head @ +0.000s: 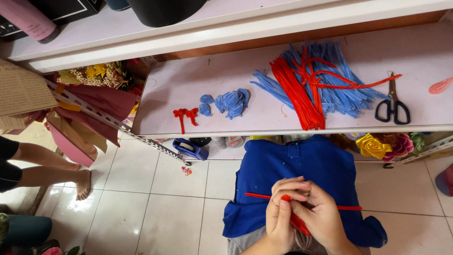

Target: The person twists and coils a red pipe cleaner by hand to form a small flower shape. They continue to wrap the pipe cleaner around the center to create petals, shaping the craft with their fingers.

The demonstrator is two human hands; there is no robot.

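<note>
My left hand (281, 212) and my right hand (323, 215) meet over a blue cloth (292, 170) on my lap. Both pinch a red pipe cleaner (350, 207) that runs sideways between the fingers, with a folded red part below them. On the pale shelf (188, 85) ahead lie a pile of blue pipe cleaners (344, 89), a bundle of red pipe cleaners (297, 92), small blue folded shapes (231, 101) and small red folded shapes (185, 114).
Black-handled scissors (392, 105) lie at the shelf's right. A blue tape dispenser (189, 148) sits on the lower shelf, paper flowers (384, 145) at its right. Wrapped bouquets (89, 104) lean at the left. Another person's bare legs (52, 172) stand on the white tiled floor.
</note>
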